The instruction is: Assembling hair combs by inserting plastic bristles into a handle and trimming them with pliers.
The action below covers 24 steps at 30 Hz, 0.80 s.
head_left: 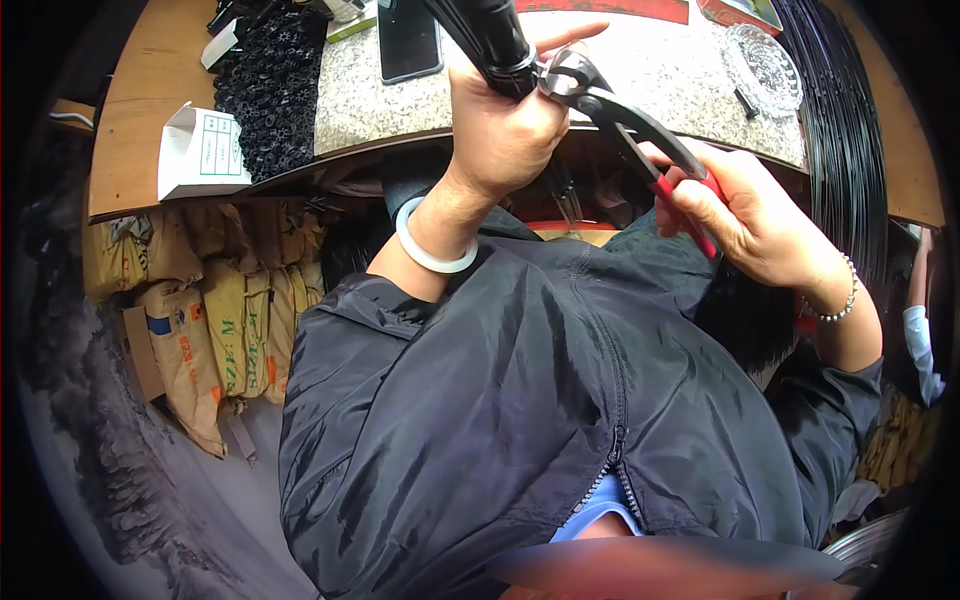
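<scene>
Sacks (180, 340) are stacked below the tabletop (650, 60) at the left; their contents are hidden. A white box (215, 155) is set at the tabletop's front edge with a flap raised; what is inside cannot be told. Beside it, small black parts (268, 95) are massed loose, no container seen around them, probably so they can be grabbed quickly. A phone (410, 42) is laid flat farther back, seemingly out of the way.

The black bundle (482, 40) is held slanted over the tabletop by the left hand (512, 135), wrapped around its near end with one finger stretched out rightward; likely gripped low so that end is steadied. The pliers (625, 125) are held by the red handles in the right hand (745, 210), their head brought up at the bundle's end; exact contact and jaw gap cannot be told.

A clear dish (765, 70) is placed right of the pliers, contents unclear, a black piece (746, 104) left beside it. Long black strips (840, 130) are laid over the edge, probably for easy reach.
</scene>
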{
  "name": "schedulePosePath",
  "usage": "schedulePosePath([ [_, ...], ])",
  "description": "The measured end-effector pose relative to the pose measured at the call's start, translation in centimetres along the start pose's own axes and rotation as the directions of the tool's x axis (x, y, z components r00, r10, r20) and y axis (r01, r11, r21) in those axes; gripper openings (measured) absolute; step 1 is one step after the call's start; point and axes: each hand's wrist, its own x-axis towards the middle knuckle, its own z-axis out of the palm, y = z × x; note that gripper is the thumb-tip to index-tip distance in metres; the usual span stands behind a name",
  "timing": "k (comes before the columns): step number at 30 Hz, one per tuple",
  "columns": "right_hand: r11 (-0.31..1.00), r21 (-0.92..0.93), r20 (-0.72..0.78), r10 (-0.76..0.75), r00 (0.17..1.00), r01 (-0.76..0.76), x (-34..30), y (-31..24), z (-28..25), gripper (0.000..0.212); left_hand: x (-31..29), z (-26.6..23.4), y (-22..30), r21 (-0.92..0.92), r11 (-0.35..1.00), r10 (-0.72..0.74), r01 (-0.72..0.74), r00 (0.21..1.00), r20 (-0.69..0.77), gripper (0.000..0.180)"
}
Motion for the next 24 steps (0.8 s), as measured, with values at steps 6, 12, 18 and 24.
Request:
schedulePosePath([
  [6,0.966,-0.228,0.023,0.130,0.991,-0.122,-0.1,-2.5,-1.4,0.027,0.0,0.8,2.1,0.044,0.996,0.081,-0.080,0.996,-0.025,0.024],
  [12,0.913,-0.386,-0.070,0.112,0.991,-0.131,-0.3,-4.6,-1.7,0.031,0.5,0.7,2.9,0.255,0.923,0.286,-0.288,0.957,0.044,0.023],
  [18,0.860,-0.511,-0.135,-0.067,0.989,-0.011,-0.2,-3.3,-1.0,0.031,1.1,0.3,4.7,0.326,0.878,0.328,-0.351,0.936,0.126,0.033],
  [24,0.936,-0.332,-0.126,0.082,0.989,-0.120,-0.3,-3.2,-0.9,0.034,0.7,-0.8,3.4,-0.169,0.985,0.031,-0.015,0.995,0.096,0.053],
])
